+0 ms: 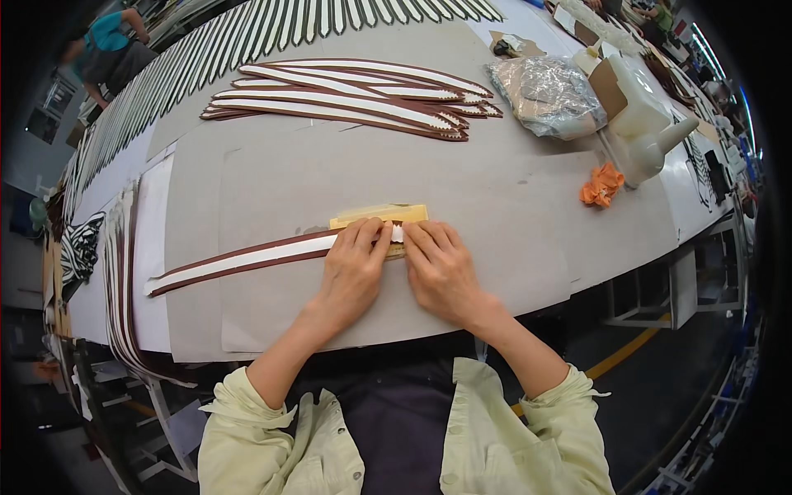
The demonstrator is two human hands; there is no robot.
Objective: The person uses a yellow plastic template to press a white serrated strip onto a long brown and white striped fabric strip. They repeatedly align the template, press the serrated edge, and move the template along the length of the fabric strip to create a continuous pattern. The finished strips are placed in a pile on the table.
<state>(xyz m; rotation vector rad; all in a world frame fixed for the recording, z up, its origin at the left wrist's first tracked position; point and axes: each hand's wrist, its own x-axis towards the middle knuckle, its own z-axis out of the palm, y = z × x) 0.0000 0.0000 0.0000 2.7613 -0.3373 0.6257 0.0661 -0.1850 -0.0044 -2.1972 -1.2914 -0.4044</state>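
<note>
A long strip (264,256), white along the middle with dark brown edges, lies across the grey board and slants up to the right into my hands. My left hand (353,262) has its fingers pressed together on the strip near its right end. Close beside it, my right hand (439,268) pinches the strip's end, where a short white notched part shows between the hands. Under and behind the fingertips lies a yellow block (379,216), partly covered by the hands. What the fingertips do underneath is hidden.
Behind lies a pile of similar brown-and-white strips (355,95). At right are a clear plastic bag (546,96), a white squeeze bottle (648,155) and a crumpled orange cloth (602,185). More strips (120,272) hang over the left edge. Dark-edged strips (247,41) line the far side; a person (115,49) stands far left.
</note>
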